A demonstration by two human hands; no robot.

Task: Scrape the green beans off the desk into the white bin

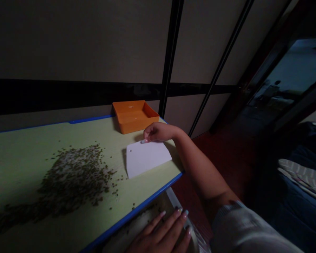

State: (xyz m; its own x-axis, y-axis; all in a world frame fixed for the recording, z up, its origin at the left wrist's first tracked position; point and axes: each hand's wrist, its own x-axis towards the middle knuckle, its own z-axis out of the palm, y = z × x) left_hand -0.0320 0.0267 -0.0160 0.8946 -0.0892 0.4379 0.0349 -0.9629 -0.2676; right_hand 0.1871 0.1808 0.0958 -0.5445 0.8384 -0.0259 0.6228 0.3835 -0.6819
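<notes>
I'm apparently positioning the white scraper [147, 158] at centre frame, my right hand [162, 131] pinching its top edge, my left hand [163, 233] lying flat at bottom centre, and working the lower-left granules [76, 179] is calling for a steady edge.

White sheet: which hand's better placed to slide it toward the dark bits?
Right, likely. The right hand pinches the white sheet by its edge; the left hand lies outside the blue edge.
</notes>
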